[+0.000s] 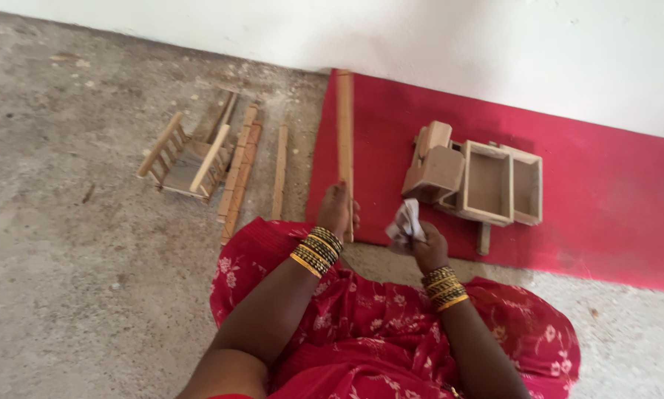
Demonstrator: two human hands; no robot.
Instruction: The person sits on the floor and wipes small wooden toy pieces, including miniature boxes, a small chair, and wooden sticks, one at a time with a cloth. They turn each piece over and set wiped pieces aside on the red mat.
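Currently my left hand [337, 209] closes around the near end of the long stick [344, 140], steadying it flat; my right hand [428, 250] pinches crumpled paper [407, 224] just beside that grip.

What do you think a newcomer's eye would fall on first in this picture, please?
Probably the bright red mat along the white wall, with a cluster of open wooden boxes on it. Next, the left hand gripping a long wooden strip at the mat's left edge, while the right hand holds a crumpled whitish paper. On the concrete floor to the left lies a small wooden frame beside loose slats.
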